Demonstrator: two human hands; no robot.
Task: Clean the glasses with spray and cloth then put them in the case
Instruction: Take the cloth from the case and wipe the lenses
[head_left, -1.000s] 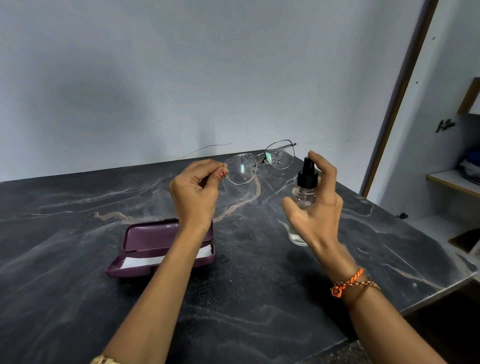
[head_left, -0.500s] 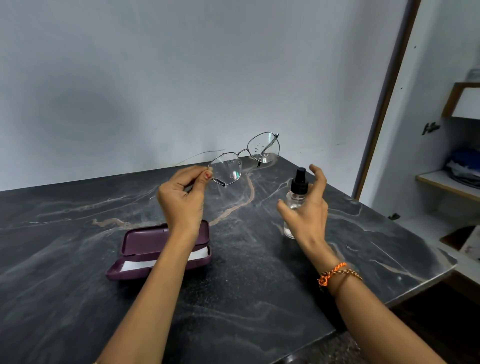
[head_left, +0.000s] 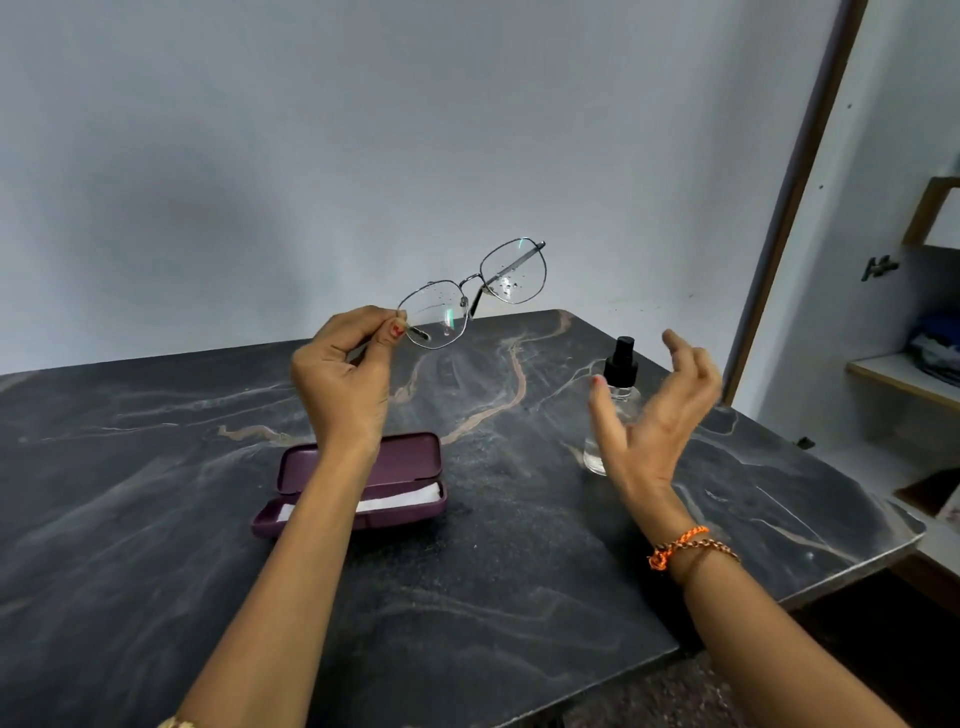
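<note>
While left hand (head_left: 343, 384) pinches wire-rimmed, droplet-speckled glasses (head_left: 470, 293) | right hand (head_left: 652, 410) released | clear spray bottle (head_left: 613, 410) upright

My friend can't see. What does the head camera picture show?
A left hand holds wet glasses up over a dark table. The open right hand is by a spray bottle; a purple case lies open.

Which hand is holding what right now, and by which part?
The left hand pinches the glasses at the outer edge of one lens rim, beside the hinge. The right hand is open and holds nothing; the spray bottle stands on the table.
</note>
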